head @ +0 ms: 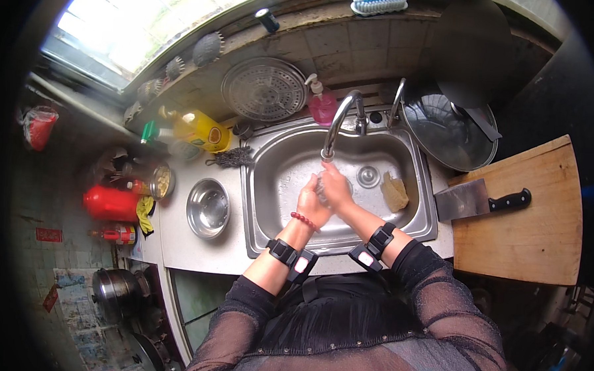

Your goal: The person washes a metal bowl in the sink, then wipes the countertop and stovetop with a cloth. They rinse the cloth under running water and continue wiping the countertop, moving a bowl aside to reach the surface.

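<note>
My left hand (313,203) and my right hand (337,187) are close together below the spout of the chrome faucet (335,125), over the stainless steel sink (282,185). Between them is a blurred greyish patch, perhaps a scourer or running water; I cannot tell which. My right fingers lie just under the spout's tip. A piece of ginger-coloured sponge or loofah (394,192) lies in the basin, right of the drain strainer (368,176). A steel bowl (208,208) stands on the counter left of the sink.
A cleaver (461,199) lies across the sink's right rim and a wooden cutting board (528,240). Behind are a glass lid (443,129), a pink soap pump bottle (323,106) and a round steamer rack (265,89). A yellow bottle (202,130) and dark scrubber (231,157) sit left.
</note>
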Motion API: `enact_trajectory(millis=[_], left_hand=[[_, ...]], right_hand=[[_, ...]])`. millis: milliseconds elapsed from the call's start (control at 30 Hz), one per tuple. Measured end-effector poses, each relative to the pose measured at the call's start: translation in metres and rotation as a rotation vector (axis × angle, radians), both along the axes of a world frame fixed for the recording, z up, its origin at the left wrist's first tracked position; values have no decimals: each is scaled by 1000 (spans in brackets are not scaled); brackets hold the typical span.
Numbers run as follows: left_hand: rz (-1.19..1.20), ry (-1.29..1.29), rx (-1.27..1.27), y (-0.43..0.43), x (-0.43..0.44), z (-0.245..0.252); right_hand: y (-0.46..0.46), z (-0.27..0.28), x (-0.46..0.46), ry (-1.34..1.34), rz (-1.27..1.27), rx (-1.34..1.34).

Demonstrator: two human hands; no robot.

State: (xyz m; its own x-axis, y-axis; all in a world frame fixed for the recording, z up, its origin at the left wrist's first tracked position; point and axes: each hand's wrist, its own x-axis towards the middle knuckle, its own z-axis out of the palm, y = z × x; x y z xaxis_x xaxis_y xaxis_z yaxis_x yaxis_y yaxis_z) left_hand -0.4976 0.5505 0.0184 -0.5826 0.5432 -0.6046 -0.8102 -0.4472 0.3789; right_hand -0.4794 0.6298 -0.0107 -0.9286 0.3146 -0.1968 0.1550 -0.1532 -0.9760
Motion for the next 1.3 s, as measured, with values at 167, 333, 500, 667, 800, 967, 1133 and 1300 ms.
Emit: enact_trajectory(millis=[167,333,500,667,800,967,1133,1300], left_hand=[[117,-36,-186,-11,-12,-1],[-18,-37,-79,-9,-2,-25],[127,0,-91,-20,-8,-32],[-52,140,-24,-16,8,-36],[84,79,35,-18,-9,-29],[56,12,-43,-14,-5,-22],[-94,59,35,-7,14,-16],[185,79,-241,-11,-5,-13]], right_hand=[[-17,9,11,61,12,116],[-15,-11,6,-16,-226,257],[-19,-20,10,2,150,309],[-12,-13,10,124,-221,399],[-10,-7,16,68,-16,19],[-14,-3,13,135,105,215],[-7,-9,8,-43,-153,119],[-17,3,18,-49,153,350]])
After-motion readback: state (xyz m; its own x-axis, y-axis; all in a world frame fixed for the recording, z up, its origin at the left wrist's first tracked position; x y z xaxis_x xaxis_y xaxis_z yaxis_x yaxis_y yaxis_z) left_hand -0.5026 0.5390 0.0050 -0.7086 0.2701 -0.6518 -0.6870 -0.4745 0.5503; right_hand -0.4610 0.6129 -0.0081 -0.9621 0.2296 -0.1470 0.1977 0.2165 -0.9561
